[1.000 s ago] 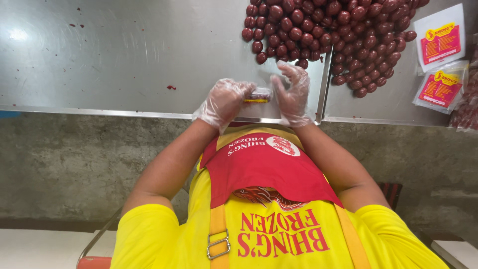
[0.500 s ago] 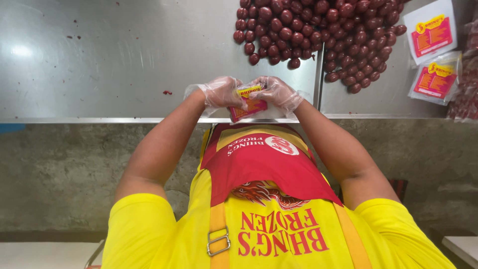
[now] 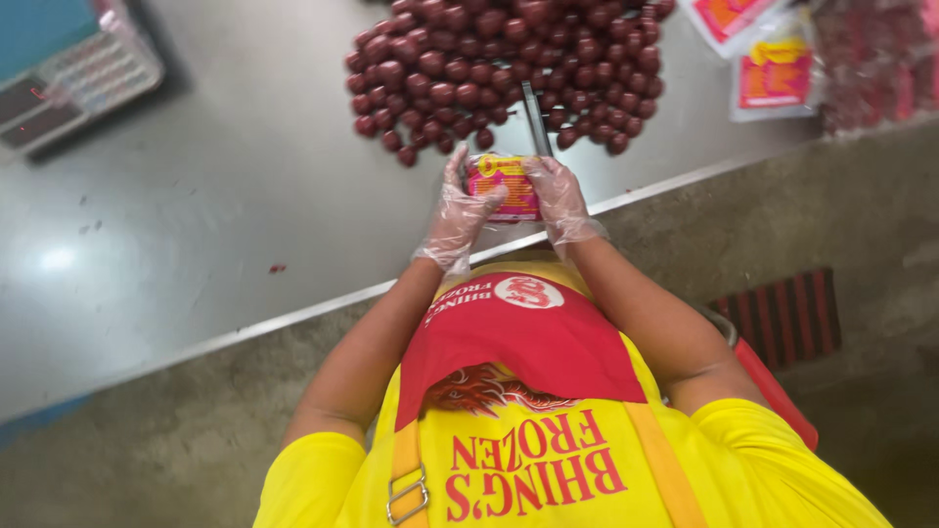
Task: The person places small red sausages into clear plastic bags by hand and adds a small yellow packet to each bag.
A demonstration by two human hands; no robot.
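Both gloved hands hold a small printed pouch (image 3: 502,189) just above the steel table (image 3: 225,225), close to its near edge. The left hand (image 3: 458,210) pinches the pouch's left side, fingers curled round it; the right hand (image 3: 558,196) pinches the right side. The step in hand looks like opening or readying the pouch to be filled, though the view is too blurred to tell whether its mouth is open.

Just beyond the hands lies a broad heap of dark red balls (image 3: 509,64), its nearest ones almost touching the pouch. A dark slim tool (image 3: 535,117) rests on the heap near the right hand. The next move calls for keeping the pouch's mouth spread with one hand so the other is free to reach the balls, a short reach forward.

Room is tight ahead and easy to the left, where bare steel runs out to a scale (image 3: 73,68) at the far left. More pouches (image 3: 773,73) lie far right. The table edge sits right under the wrists, so a dropped ball could roll off.
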